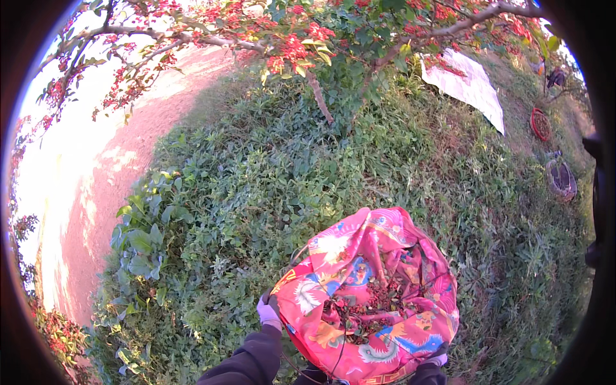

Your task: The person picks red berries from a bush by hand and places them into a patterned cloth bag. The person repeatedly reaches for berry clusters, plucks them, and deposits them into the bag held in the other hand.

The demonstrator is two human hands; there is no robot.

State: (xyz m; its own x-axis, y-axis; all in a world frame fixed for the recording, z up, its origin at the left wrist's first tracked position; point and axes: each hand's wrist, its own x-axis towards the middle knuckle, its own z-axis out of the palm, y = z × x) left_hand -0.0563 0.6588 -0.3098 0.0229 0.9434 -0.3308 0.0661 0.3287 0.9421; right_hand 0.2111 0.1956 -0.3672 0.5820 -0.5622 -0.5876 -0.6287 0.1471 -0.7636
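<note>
In front of me is a round basket lined with pink patterned cloth [333, 282], the cloth draped over its rim. Small dark-red berries [378, 305] mixed with stems and leaves lie in the hollow of the cloth. My left hand [269, 312], in a pale purple glove, grips the basket's left rim. On the near right side, my right hand [439, 360] wears a similar glove and holds the basket's edge; its fingers are mostly hidden by the cloth. Both dark sleeves come up from the lower edge.
Branches [237, 43] with red berry clusters hang across the top, above a thin trunk [319, 96]. Low green weeds [256, 173] cover the ground. A bare dirt strip [147, 122] runs along the left. A white sheet [468, 83], a red basket [540, 124] and another basket [561, 179] lie right.
</note>
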